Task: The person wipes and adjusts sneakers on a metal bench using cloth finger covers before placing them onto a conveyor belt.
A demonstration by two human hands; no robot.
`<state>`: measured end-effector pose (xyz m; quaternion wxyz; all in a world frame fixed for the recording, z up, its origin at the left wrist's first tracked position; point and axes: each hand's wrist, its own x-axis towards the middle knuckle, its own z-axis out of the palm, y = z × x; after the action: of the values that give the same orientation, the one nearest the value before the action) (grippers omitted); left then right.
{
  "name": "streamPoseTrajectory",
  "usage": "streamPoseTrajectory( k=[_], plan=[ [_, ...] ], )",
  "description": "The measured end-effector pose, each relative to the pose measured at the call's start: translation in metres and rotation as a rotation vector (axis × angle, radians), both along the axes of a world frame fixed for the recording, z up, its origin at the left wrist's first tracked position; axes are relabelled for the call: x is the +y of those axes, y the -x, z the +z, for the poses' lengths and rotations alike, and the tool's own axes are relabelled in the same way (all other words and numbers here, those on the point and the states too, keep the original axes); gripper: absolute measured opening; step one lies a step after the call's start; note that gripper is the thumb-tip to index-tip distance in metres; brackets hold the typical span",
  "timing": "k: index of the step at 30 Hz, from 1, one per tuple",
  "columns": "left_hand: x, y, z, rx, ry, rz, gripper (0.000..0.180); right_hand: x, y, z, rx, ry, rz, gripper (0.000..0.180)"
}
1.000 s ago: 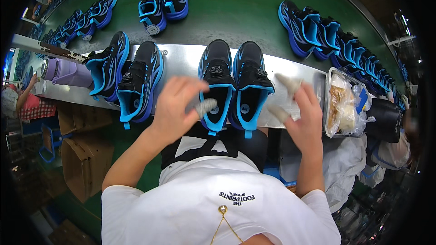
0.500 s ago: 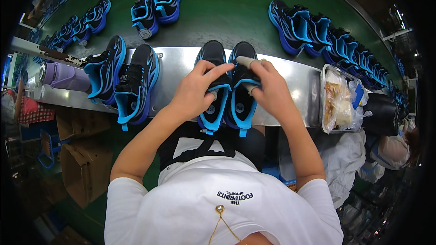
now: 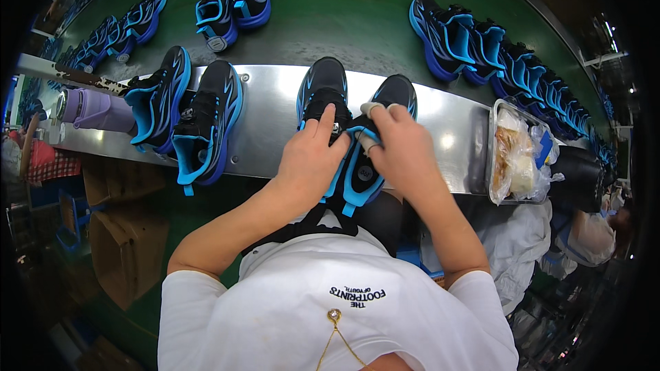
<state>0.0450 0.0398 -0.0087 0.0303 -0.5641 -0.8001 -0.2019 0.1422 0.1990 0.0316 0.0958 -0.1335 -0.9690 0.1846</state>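
Two black sneakers with bright blue lining and soles sit in front of me on the metal ledge. My left hand rests over the opening of the left sneaker, index finger stretched along its tongue and thumb apart, beside the other shoe's collar. The right sneaker is slanted, toe to the upper right, heel toward me. My right hand, with pale coverings on thumb and index finger, is closed on its tongue and collar. Part of each shoe is hidden beneath my hands.
Left on the metal ledge stand another sneaker pair and a lilac bottle lying sideways. A metal tray with bagged food is at the right. Rows of similar shoes stand on the green surface beyond; cardboard boxes are lower left.
The right sneaker has swung from standing beside the left one to a slant, its toe moving right. My left hand has shifted, its thumb coming out of the left sneaker.
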Motion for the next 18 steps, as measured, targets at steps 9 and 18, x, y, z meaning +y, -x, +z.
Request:
streamPoseTrajectory(
  k=[9, 18],
  plan=[
    [-0.008, -0.001, -0.001, -0.149, -0.062, 0.013, 0.047, -0.006, -0.063, -0.020, 0.033, 0.073, 0.030, 0.072],
    [-0.007, 0.001, -0.003, -0.167, -0.113, 0.031, 0.049, -0.008, -0.059, -0.028, 0.049, -0.145, 0.060, 0.048]
  ],
)
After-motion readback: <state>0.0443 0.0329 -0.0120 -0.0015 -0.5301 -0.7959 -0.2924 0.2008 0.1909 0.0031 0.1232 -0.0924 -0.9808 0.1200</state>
